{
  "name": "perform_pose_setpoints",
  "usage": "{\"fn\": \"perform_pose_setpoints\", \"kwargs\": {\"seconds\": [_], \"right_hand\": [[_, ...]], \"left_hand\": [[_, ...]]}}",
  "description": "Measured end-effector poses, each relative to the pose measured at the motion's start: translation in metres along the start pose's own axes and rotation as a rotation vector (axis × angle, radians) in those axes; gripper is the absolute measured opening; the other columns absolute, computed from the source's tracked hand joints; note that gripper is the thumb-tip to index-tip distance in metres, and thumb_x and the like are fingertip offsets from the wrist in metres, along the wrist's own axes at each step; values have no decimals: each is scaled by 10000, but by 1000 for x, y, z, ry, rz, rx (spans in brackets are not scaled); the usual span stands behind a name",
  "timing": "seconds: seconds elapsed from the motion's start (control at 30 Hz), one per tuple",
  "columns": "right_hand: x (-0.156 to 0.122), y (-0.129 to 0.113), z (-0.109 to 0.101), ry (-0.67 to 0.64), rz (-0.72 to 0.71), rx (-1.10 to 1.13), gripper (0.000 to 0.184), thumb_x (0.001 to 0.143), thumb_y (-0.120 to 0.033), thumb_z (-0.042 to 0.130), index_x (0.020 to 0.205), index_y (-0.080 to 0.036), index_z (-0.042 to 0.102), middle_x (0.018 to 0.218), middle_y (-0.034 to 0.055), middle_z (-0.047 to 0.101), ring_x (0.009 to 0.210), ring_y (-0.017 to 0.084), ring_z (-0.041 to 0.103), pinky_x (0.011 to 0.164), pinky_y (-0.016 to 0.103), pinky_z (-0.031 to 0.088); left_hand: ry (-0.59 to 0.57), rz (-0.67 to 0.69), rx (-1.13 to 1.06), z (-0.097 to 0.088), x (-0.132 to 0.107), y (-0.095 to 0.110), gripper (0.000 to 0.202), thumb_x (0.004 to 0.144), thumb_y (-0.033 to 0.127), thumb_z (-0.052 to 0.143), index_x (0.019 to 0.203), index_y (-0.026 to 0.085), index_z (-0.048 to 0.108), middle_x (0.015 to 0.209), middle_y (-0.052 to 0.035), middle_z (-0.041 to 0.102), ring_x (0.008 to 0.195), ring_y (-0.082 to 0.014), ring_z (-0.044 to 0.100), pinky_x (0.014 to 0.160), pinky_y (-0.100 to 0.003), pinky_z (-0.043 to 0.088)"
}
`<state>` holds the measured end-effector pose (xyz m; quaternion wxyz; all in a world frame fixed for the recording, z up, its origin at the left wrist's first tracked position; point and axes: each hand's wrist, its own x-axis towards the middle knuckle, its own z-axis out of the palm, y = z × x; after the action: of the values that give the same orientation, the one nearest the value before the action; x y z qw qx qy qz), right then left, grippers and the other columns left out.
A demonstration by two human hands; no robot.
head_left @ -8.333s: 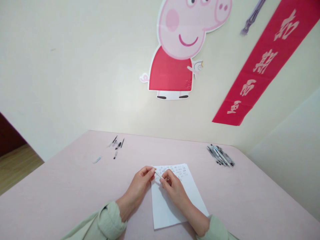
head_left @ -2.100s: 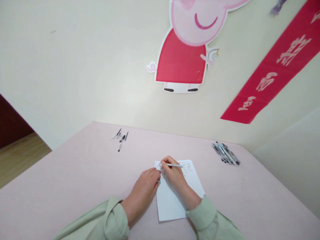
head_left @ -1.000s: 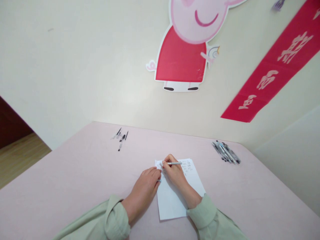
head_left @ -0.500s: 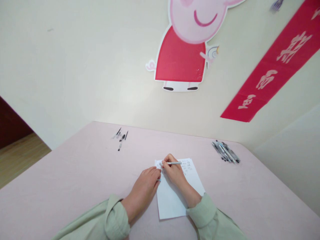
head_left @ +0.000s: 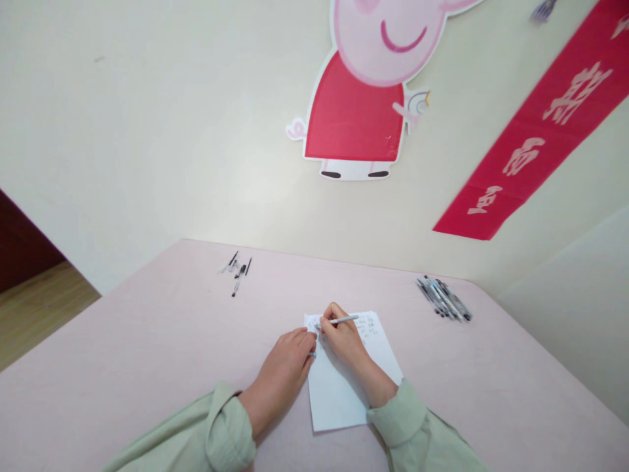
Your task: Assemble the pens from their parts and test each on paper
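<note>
A sheet of white paper (head_left: 339, 400) lies on the pink tablecloth in front of me, with rows of small handwriting along its upper part. My right hand (head_left: 344, 337) rests on it, fingers pinched round a pale pen (head_left: 346, 319) whose point meets the paper near the upper left. The pen's rear end slants up to the right. My left hand (head_left: 289, 357) lies at the sheet's left edge, fingers curled. A small light-blue tip (head_left: 312, 354) of something narrow sticks out from under those fingers; the rest of it is hidden.
A pile of pens (head_left: 445, 299) lies at the back right of the tablecloth (head_left: 147, 341). Several loose pen parts (head_left: 238, 275) are at the back left. Behind the table stands a wall with a cartoon pig cutout (head_left: 354, 118) and a red banner (head_left: 525, 151).
The pen's rear end has tipped up slightly, and my right hand has shifted a little to the right on the paper. My left hand stays in place.
</note>
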<state>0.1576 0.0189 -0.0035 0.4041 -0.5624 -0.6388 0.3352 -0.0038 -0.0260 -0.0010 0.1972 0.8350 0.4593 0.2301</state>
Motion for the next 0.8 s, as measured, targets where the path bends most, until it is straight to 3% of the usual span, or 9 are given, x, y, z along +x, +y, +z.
{"fn": "perform_pose_setpoints", "kwargs": {"seconds": [0.8], "right_hand": [[0, 2, 1, 6, 0, 5, 102, 774, -245, 480, 678, -229, 450, 566, -67, 481, 564, 137, 475, 570, 247, 343]], "left_hand": [[-4, -2, -9, 0, 0, 0, 169, 811, 63, 505, 886, 214, 519, 1057, -64, 635, 1133, -224, 539, 1008, -395, 414]]}}
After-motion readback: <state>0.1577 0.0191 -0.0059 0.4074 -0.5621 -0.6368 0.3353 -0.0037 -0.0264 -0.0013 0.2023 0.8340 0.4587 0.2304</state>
